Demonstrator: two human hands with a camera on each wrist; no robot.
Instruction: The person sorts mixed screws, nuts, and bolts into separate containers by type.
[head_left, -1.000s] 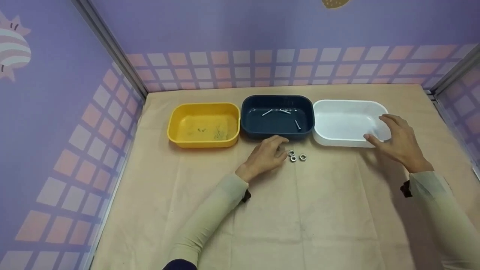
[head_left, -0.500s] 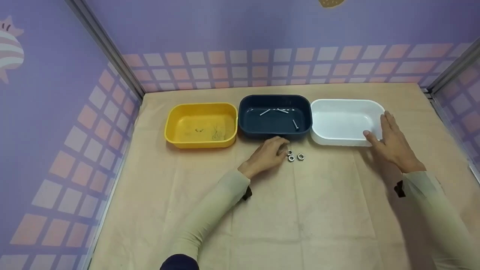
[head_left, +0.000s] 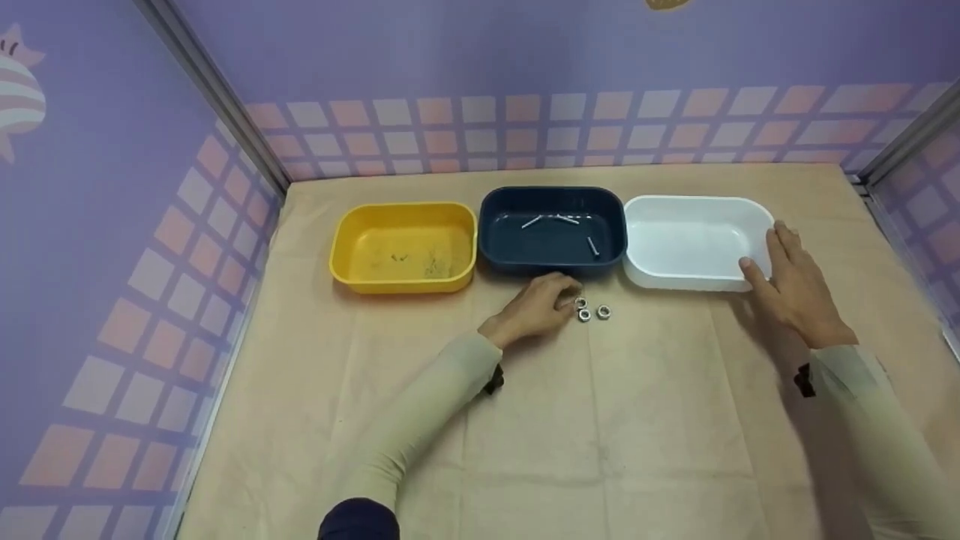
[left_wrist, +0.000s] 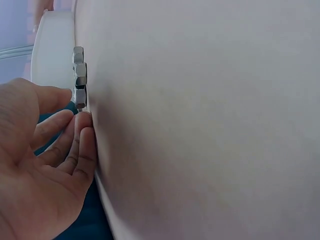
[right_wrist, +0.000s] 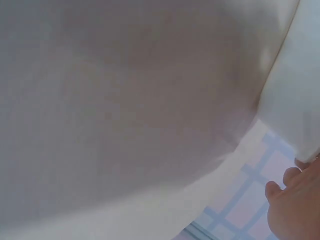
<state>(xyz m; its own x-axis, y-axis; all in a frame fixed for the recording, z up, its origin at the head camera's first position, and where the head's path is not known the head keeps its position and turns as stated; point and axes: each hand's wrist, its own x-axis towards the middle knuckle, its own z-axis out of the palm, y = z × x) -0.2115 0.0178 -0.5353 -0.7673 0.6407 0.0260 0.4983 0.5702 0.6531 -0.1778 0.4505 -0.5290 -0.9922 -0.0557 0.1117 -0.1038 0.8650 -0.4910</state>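
three steel nuts (head_left: 604, 312) lie flat, holes up, on the tablecloth (head_left: 540, 420), just to the near side of the dark blue tray (head_left: 547, 247), which holds a few slim metal screws (head_left: 592, 246); the two left-hand nuts sit close together, the third a little to the right. left hand (head_left: 532, 307) reaches in low from the left: fingers loosely curved, thumb parted from them, tip right at the leftmost nut; no grasp on it visible, whether the thumb makes contact is unclear. right hand (head_left: 799, 292) holds the right near corner of the white tray (head_left: 690, 251), thumb over the near rim, fingers nearly straight along the outer right end. step in hand, as judged: picking up the nuts with the left hand while the right steadies the tray. technique notes: bring thumb and index to opposite flats of one nut, low against the cloth, since a squeeze high on the edge would probably tip or skid it. leftmost first looks sensible; a push to the right would likely knock it into its neighbour. keep knuckles off the dark blue tray's near wall. right hand: light pressure only, as the trays stand side by side and a shove left could shift both.
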